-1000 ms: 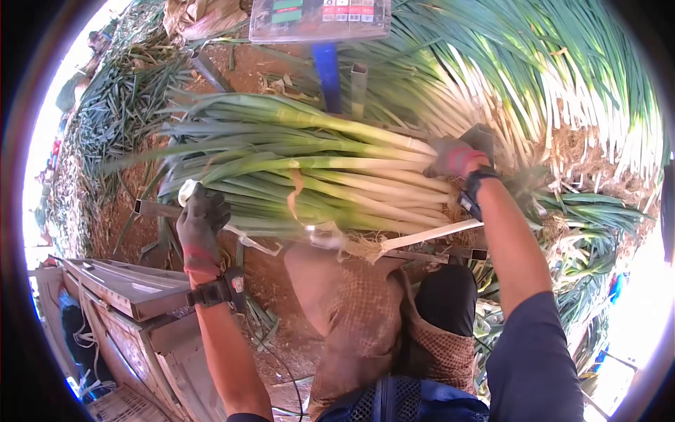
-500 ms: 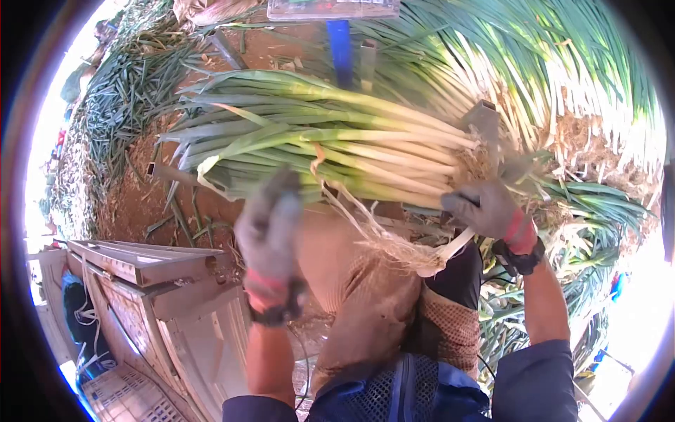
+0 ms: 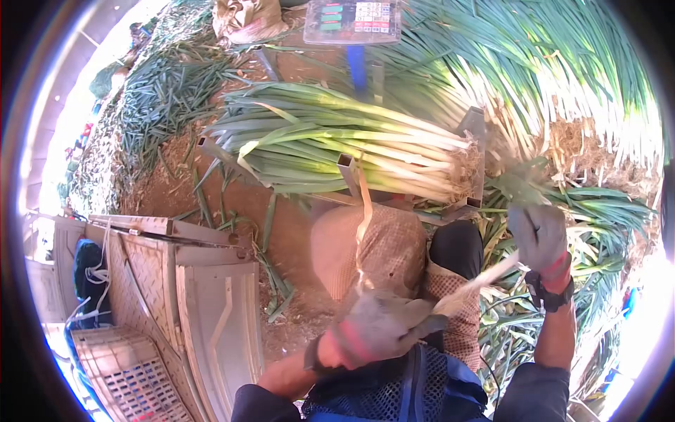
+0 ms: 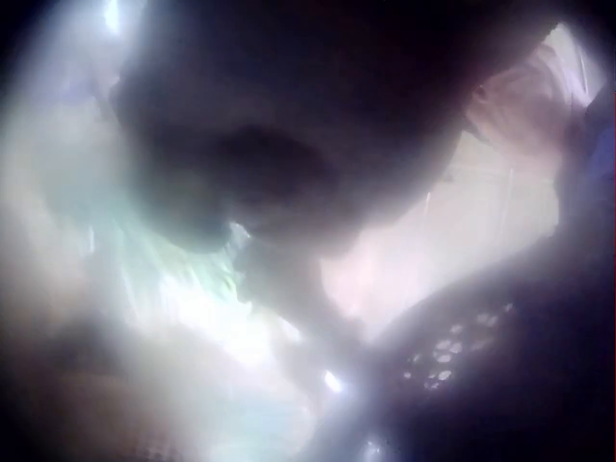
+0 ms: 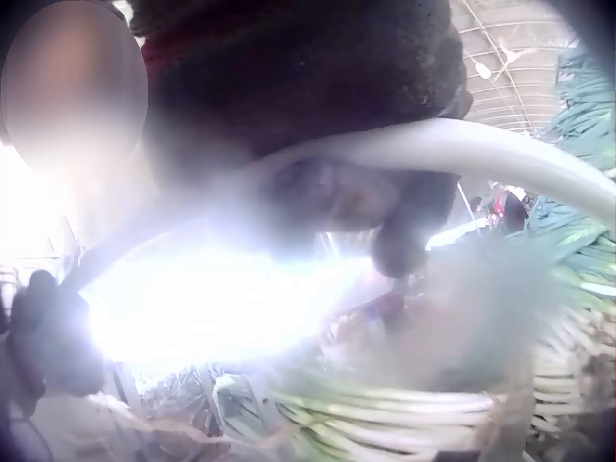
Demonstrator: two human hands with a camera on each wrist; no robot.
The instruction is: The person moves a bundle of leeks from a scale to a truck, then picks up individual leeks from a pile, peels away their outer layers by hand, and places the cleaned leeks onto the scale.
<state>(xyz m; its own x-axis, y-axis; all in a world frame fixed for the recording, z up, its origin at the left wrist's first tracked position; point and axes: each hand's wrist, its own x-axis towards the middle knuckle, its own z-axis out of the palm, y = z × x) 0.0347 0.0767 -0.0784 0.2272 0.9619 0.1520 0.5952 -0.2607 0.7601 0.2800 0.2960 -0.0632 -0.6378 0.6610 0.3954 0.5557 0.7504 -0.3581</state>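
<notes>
Both hands wear grey gloves with red cuffs. My right hand point(image 3: 538, 235) grips a single green onion point(image 3: 496, 273), its white shank slanting down toward my lap. Around its blurred root end curl the fingers of my left hand point(image 3: 387, 325). A thin dry peel strip point(image 3: 365, 218) hangs above that hand. In the right wrist view the white stalk point(image 5: 462, 149) crosses under the right glove. A bundle of green onions point(image 3: 337, 144) lies on a metal frame point(image 3: 472, 204), roots to the right. The left wrist view is dark and blurred.
Behind the bundle stands a scale display point(image 3: 353, 21) on a blue post point(image 3: 356, 67). Many more green onions point(image 3: 562, 77) lie at the back right. At the left is a metal cabinet point(image 3: 218, 330) beside a plastic crate point(image 3: 130, 376). Cut leaves point(image 3: 172, 105) cover the ground farther left.
My left hand has left the leaf ends and come down to my lap. The right hand has moved from the bundle's root end outward to the right, taking one green onion with it.
</notes>
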